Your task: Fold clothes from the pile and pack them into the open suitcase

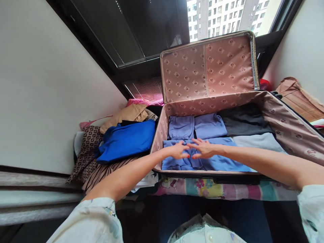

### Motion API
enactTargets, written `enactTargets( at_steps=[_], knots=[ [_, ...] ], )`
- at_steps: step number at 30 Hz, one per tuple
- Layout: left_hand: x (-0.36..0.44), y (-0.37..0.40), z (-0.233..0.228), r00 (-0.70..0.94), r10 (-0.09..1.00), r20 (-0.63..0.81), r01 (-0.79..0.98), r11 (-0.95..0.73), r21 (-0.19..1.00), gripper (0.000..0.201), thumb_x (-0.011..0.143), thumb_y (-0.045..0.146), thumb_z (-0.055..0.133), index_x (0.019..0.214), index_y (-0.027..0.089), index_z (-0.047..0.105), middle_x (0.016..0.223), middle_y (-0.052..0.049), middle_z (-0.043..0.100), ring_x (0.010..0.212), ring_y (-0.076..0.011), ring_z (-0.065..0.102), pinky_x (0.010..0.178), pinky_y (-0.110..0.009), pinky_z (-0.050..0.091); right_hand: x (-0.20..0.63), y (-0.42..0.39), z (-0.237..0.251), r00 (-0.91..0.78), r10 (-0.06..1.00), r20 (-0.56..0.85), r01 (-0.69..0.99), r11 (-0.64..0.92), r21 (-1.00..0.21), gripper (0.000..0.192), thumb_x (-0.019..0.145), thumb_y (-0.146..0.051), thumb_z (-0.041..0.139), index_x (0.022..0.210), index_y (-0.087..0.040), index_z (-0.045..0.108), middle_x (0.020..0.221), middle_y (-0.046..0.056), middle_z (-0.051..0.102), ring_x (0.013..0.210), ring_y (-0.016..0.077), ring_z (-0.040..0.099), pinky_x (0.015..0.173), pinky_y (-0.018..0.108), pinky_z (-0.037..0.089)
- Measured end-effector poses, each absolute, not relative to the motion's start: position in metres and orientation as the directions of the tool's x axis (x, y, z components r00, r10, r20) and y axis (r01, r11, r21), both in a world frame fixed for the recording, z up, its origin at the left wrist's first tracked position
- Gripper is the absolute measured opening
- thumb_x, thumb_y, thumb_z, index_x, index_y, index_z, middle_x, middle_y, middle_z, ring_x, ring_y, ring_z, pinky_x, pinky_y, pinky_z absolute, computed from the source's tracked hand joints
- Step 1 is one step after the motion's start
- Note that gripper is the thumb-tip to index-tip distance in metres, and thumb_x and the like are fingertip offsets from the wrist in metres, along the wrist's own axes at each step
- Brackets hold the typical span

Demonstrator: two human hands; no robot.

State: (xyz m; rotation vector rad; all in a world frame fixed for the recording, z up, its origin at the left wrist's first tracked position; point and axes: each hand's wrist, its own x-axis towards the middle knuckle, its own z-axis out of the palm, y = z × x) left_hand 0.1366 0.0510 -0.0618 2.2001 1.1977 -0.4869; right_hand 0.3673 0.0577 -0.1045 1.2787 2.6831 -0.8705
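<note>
An open suitcase with a pink patterned lining lies before me, its lid raised at the back. My left hand and my right hand lie palm down, fingers spread, over blue folded clothing along the front of the case. Their fingertips nearly meet, and neither hand holds anything. Behind them sit two folded purple-blue garments side by side. To their right is a dark grey folded garment. A light grey-blue garment lies in the front right, partly beneath my right forearm.
Left of the suitcase is a heap of clothes, with a bright blue garment on top and a brown patterned cloth beside it. A floral cloth runs under the case. A brown bag stands at right. A window is behind.
</note>
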Motion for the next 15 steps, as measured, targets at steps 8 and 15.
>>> enactTargets(
  at_steps=[8,15],
  knots=[
    [0.156,0.094,-0.134,0.008,0.955,-0.297,0.994,0.025,0.107,0.081,0.099,0.075,0.039,0.171,0.039,0.025,0.18,-0.009,0.005,0.159,-0.059,0.002,0.113,-0.084,0.028,0.415,0.123,-0.161,-0.268,0.958,-0.1,0.96,0.257,-0.11,0.073,0.101,-0.069,0.042,0.167,-0.039,0.037,0.178,0.013,0.017,0.159,0.0526,0.016,0.117,0.075,0.025],
    [0.153,0.091,-0.175,-0.011,0.978,-0.208,0.994,0.033,0.102,0.078,0.102,0.068,0.043,0.171,0.035,0.028,0.181,-0.009,0.001,0.158,-0.0596,-0.002,0.117,-0.081,0.024,0.418,0.122,-0.2,-0.259,0.965,-0.045,0.96,0.252,-0.121,0.075,0.1,-0.074,0.038,0.167,-0.04,0.037,0.177,0.015,0.02,0.157,0.0534,0.018,0.116,0.072,0.023]
  ],
)
